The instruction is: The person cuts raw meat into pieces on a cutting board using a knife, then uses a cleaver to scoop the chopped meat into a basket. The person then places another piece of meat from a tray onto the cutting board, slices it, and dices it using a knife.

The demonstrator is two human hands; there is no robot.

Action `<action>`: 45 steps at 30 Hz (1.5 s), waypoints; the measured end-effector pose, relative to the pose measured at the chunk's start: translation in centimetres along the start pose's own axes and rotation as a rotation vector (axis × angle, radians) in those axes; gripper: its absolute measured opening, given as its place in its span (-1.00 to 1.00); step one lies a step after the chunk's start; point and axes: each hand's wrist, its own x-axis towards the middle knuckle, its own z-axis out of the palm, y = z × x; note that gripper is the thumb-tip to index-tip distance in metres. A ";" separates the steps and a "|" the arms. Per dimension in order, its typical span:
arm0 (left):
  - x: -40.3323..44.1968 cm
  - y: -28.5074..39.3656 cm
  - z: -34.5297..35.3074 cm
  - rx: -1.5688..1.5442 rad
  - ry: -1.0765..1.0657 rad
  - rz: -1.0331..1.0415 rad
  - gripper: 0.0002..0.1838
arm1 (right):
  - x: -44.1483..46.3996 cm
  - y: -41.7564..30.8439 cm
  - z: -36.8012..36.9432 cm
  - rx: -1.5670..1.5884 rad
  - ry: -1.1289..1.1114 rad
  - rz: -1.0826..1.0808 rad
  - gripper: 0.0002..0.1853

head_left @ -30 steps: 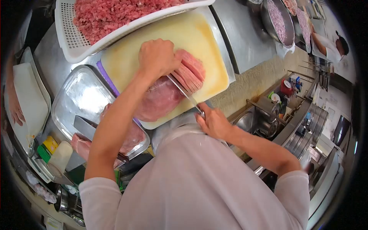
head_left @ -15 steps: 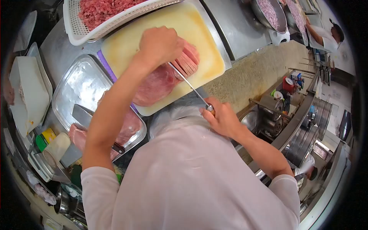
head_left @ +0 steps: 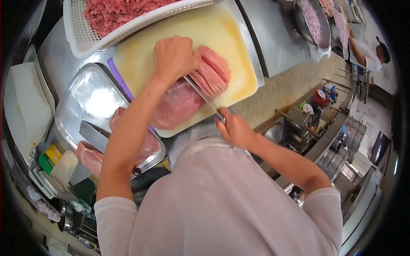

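A block of raw meat (head_left: 177, 109) lies on the yellowed cutting board (head_left: 239, 40), with several cut slices (head_left: 211, 77) leaning together at its far right end. My left hand (head_left: 176, 57) grips the top of the meat, its fingers curled and the fingertips hidden. In my right hand (head_left: 237, 130) is a long knife (head_left: 204, 96), held by its handle, which the fingers mostly cover. The blade runs up and left between the block and the slices, its tip close to my left hand.
A white basket (head_left: 145, 22) of ground meat (head_left: 115, 19) stands beyond the board. To the left, a metal tray (head_left: 87, 91) holds meat pieces and a broad-bladed knife (head_left: 94, 135). Metal bowls (head_left: 316, 36) sit at the upper right, near another person (head_left: 371, 55).
My right hand has pushed the knife up and left, closer to the meat, and the blade's flat side shows more. The slices lean farther right. The whole view has shifted slightly.
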 end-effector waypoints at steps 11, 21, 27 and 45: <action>-0.3 1.3 -2.0 0.056 0.027 0.059 -0.57 | -3.9 -3.1 -3.6 0.134 -0.005 0.080 -0.67; -0.4 -0.7 -1.3 0.036 -0.063 0.020 -0.58 | -2.0 -4.9 -3.7 0.050 -0.139 0.133 -0.72; 0.3 -1.9 -0.3 0.046 0.075 -0.014 -0.63 | 1.4 0.5 0.3 0.015 -0.025 -0.026 -0.70; -2.0 1.1 -3.3 0.035 -0.093 0.094 -0.55 | -4.8 -6.1 -4.0 0.076 -0.108 0.159 -0.59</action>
